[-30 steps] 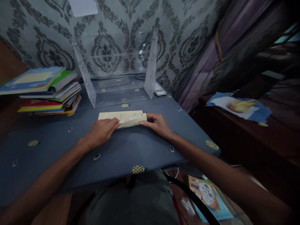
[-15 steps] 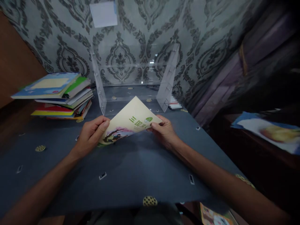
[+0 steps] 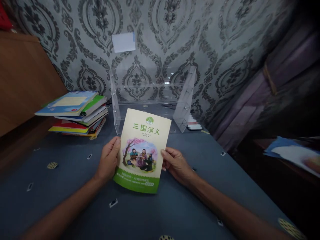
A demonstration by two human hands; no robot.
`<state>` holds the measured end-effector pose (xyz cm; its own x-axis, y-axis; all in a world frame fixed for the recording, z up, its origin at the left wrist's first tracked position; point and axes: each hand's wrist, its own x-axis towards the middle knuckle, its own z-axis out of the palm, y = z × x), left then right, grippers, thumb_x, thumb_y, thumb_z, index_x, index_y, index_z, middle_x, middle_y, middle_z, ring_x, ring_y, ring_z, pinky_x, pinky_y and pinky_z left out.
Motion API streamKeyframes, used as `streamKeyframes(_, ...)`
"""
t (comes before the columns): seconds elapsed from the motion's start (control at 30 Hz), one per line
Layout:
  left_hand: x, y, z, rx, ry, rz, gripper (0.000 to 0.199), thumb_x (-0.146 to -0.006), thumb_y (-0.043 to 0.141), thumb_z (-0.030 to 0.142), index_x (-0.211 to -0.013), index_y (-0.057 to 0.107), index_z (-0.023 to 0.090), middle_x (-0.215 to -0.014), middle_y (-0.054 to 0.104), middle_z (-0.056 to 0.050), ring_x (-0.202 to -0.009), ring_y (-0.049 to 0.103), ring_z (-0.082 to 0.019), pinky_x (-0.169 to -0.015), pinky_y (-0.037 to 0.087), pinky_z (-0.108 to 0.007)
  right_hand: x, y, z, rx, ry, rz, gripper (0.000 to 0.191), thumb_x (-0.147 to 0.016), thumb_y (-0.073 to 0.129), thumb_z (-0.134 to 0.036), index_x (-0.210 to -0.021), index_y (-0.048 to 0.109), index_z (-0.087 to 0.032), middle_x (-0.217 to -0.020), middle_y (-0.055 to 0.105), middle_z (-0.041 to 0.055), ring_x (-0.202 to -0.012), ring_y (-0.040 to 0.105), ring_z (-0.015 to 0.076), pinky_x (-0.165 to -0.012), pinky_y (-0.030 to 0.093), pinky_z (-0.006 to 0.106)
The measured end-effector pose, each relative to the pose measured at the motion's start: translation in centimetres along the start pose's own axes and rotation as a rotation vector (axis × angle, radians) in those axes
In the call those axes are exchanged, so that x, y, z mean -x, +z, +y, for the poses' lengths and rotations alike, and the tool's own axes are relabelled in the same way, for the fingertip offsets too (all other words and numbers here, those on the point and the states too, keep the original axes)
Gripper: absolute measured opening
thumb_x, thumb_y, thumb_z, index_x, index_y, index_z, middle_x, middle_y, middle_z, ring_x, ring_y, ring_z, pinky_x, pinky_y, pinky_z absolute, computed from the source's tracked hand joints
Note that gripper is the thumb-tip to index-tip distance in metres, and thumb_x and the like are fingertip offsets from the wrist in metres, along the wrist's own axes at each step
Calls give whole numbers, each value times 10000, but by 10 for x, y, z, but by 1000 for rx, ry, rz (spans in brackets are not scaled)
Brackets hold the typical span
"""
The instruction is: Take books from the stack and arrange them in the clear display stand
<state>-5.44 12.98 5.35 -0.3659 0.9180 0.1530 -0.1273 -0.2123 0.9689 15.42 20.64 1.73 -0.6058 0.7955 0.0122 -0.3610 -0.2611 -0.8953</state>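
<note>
A thin cream book (image 3: 142, 150) with a green lower band, green characters and a picture of figures under a pink tree faces me, nearly upright and slightly tilted. My left hand (image 3: 109, 158) grips its left edge, thumb near the front. On the right edge, my right hand (image 3: 176, 163) pinches it between thumb and fingers. Behind the book stands a clear acrylic rack (image 3: 183, 108) with transparent side panels. The book hides part of the rack's lower front.
Several books are stacked unevenly (image 3: 72, 103) on the left of the dark blue tablecloth (image 3: 75, 210). A wooden cabinet (image 3: 27, 80) stands at the far left. White paper (image 3: 124, 42) is on the patterned wall. A purple curtain (image 3: 252, 103) hangs at the right.
Both hands have turned the book from a diagonal, foreshortened pose so its cover now shows fully and more upright. The camera view has shifted, with the rack and stack appearing lower and further right.
</note>
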Motion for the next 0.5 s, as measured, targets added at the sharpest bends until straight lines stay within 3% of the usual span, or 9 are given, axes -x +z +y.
streamKeyframes(0.17,7,-6,-18,-135,17,0,382,-930,560,530,-749,509,197,-685,483,45,-613,421,-106,-566,388,-198,2,-5,0,-15,73,15,401,-691,849,-549,-881,779,-203,-697,680,6,-495,479,55,-430,351,160)
streamKeyframes(0.37,10,-9,-19,-376,88,-24,417,-947,465,544,-708,477,203,-644,442,45,-594,395,-119,-540,349,-227,3,-7,-1,-11,96,-42,431,-717,840,-524,-998,766,-206,-683,686,-4,-486,487,66,-432,363,178)
streamKeyframes(0.5,10,-11,-19,-480,148,-70,354,-975,414,458,-763,526,196,-674,503,32,-625,455,-131,-578,373,-237,4,-8,-3,-59,95,-55,421,-710,852,-498,-1017,761,-224,-837,757,32,-652,653,128,-560,508,221)
